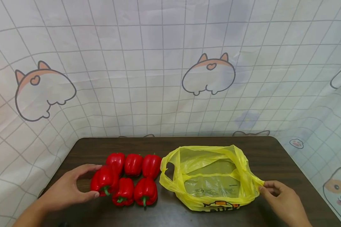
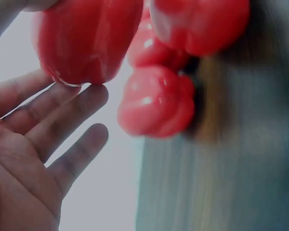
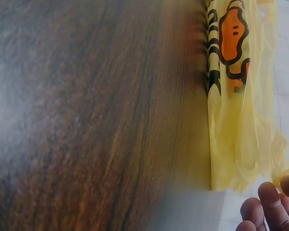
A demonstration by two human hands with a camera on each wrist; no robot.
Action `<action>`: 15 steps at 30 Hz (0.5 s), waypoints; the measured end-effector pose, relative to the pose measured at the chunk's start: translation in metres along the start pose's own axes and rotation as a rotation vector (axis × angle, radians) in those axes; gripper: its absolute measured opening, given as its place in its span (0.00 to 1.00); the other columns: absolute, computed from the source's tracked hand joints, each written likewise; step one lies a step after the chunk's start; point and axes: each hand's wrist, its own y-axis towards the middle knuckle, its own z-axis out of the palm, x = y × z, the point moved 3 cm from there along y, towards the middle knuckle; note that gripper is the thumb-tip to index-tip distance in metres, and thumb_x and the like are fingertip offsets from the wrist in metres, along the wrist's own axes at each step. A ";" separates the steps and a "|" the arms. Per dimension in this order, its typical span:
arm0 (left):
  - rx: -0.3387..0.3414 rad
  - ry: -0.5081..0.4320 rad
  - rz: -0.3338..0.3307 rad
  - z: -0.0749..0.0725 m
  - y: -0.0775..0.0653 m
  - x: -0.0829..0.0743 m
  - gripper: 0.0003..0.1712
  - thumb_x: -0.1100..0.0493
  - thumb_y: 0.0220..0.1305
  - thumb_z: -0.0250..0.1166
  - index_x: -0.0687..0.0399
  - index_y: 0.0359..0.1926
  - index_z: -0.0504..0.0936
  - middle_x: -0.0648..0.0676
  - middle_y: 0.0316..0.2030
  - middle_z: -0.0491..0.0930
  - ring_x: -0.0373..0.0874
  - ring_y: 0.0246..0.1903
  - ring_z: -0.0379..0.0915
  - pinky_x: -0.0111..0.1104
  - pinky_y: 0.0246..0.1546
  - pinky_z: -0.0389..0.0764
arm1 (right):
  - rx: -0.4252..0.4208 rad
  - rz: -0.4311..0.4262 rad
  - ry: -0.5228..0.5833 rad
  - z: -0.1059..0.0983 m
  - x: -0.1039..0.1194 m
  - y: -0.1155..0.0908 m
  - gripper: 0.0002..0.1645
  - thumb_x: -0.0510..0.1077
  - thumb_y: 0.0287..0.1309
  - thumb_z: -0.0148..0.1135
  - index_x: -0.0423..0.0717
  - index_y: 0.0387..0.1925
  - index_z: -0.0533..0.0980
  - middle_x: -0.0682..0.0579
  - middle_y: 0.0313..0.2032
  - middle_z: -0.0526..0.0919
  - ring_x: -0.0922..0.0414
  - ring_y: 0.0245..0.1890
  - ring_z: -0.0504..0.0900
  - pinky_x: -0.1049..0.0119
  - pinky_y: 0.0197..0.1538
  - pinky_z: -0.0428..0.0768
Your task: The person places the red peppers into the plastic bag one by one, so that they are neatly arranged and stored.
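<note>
My left hand [image 1: 64, 186] holds a glossy red bell pepper [image 1: 103, 180] between thumb and fingers, its green stem facing the near side. In the left wrist view the held bell pepper [image 2: 89, 41] is large, with fingertips against its lower end. Several more red bell peppers [image 1: 145, 191] sit close together in two rows just right of it. A yellow plastic bag [image 1: 187, 201] lies with its mouth spread wide. My right hand [image 1: 282, 198] pinches the bag's right handle between thumb and fingers. Black and orange print shows on the bag's [image 3: 231, 144] side in the right wrist view.
Everything lies on a dark wood-grain table [image 1: 261, 151] with rounded far corners. A white gridded cloth [image 1: 147, 88] with cartoon dogs hangs behind and at both sides. The bag's left handle loop [image 1: 162, 171] stands close beside the peppers.
</note>
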 end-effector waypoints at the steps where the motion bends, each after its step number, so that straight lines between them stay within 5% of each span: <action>1: -0.007 -0.006 0.014 0.001 0.001 -0.004 0.40 0.47 0.50 0.83 0.43 0.63 0.77 0.41 0.55 0.80 0.38 0.49 0.80 0.31 0.46 0.82 | 0.001 0.000 0.000 0.000 0.000 0.000 0.39 0.68 0.68 0.59 0.34 0.54 0.78 0.53 0.38 0.87 0.57 0.34 0.82 0.58 0.33 0.80; 15: -0.006 -0.073 0.171 0.018 0.028 -0.048 0.42 0.51 0.50 0.83 0.34 0.66 0.74 0.39 0.57 0.78 0.39 0.48 0.78 0.37 0.47 0.82 | 0.020 0.021 0.009 -0.001 0.005 -0.004 0.41 0.70 0.66 0.60 0.34 0.54 0.78 0.49 0.39 0.88 0.52 0.36 0.84 0.51 0.37 0.82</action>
